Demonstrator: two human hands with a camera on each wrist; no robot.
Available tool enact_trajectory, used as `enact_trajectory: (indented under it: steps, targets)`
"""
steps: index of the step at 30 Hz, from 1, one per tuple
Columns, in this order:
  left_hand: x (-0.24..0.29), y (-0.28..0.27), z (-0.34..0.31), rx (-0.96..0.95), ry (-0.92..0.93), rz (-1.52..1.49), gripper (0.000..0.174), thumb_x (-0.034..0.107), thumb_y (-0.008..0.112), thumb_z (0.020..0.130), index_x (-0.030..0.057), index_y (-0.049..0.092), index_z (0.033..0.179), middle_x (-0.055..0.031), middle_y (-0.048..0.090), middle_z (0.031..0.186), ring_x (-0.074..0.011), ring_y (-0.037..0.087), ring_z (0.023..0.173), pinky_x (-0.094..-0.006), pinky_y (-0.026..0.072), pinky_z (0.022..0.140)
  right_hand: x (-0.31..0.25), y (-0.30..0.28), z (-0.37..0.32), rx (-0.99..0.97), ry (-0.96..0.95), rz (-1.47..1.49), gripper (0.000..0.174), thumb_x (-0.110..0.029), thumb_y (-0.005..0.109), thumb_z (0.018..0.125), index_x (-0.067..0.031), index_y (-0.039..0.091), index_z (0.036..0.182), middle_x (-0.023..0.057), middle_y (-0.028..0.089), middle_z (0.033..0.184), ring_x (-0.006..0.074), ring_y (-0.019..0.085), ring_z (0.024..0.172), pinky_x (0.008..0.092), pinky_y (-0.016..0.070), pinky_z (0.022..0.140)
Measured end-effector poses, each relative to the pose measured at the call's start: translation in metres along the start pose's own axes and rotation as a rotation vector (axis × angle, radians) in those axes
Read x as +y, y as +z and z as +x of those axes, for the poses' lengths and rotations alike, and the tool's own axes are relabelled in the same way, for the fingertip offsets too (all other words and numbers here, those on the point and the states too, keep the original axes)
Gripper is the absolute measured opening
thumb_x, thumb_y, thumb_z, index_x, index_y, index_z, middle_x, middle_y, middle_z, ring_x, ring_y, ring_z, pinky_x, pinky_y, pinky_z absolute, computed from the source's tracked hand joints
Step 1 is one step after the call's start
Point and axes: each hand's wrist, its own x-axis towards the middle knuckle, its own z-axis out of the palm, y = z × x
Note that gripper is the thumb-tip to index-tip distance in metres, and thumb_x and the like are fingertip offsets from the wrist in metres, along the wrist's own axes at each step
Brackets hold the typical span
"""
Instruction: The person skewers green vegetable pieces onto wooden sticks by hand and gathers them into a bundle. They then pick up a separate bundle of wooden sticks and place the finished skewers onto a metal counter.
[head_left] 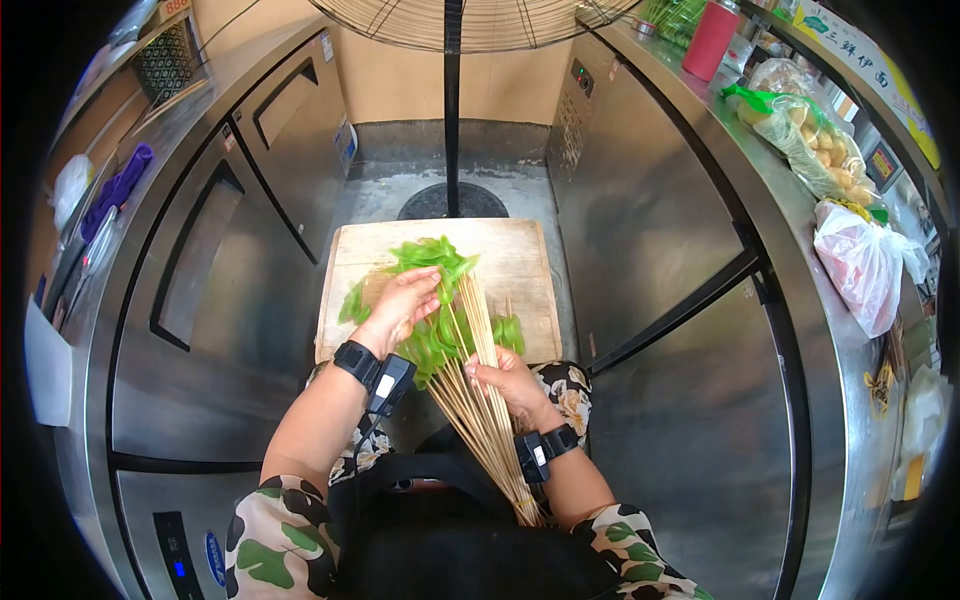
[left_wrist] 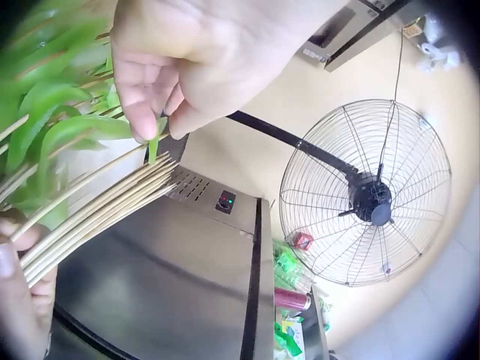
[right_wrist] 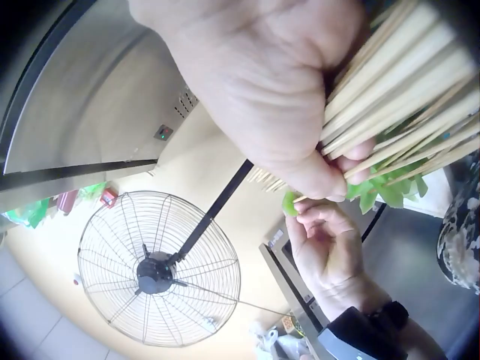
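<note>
Over a wooden board (head_left: 500, 240), the left hand (head_left: 398, 308) pinches a green strip (left_wrist: 153, 150) between thumb and fingertips, at the pointed end of one skewer. The right hand (head_left: 512, 388) grips a bundle of thin wooden skewers (head_left: 480, 420), its thumb lying across them. In the right wrist view that thumb presses on the skewers (right_wrist: 405, 67). Several skewers carry folded green pieces (head_left: 430, 340); others in the bundle are bare. More green pieces (head_left: 352, 303) lie on the board's left side.
Steel cabinets (head_left: 215, 300) stand on the left and right (head_left: 690, 330). A wire fan (left_wrist: 367, 195) is beyond the board. The right counter holds a red bottle (head_left: 711, 40), a bag of pale round pieces (head_left: 815, 145) and a white plastic bag (head_left: 862, 265). A purple cloth (head_left: 118, 190) lies at left.
</note>
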Motion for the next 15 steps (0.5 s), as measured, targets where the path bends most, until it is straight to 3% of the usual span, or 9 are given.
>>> enact_trajectory:
  steps: [6,15]
  targets:
    - [-0.0006,0.0011,0.0005,0.049,0.074,0.061,0.014,0.012,0.060,0.084,0.0085,0.057,0.097,0.0003,0.059,0.087,-0.0078,0.056,0.077,-0.0205,0.0469,0.071,-0.0013,0.0005,0.0000,-0.005,0.015,-0.003,0.009,-0.007,0.063,0.080,-0.0068,0.058,0.087,-0.0008,0.057,0.065,0.0043,0.049,0.051,0.0167,0.0404,0.046]
    - [-0.0036,-0.0005,-0.0025,0.047,0.104,-0.031,0.009,0.011,0.060,0.084,0.0096,0.057,0.092,0.0015,0.059,0.085,-0.0067,0.056,0.076,-0.0191,0.0471,0.068,-0.0005,0.0003,0.0004,-0.005,0.015,0.005,0.009,-0.007,0.063,0.080,-0.0070,0.057,0.087,-0.0007,0.056,0.065,0.0043,0.049,0.051,0.0167,0.0403,0.047]
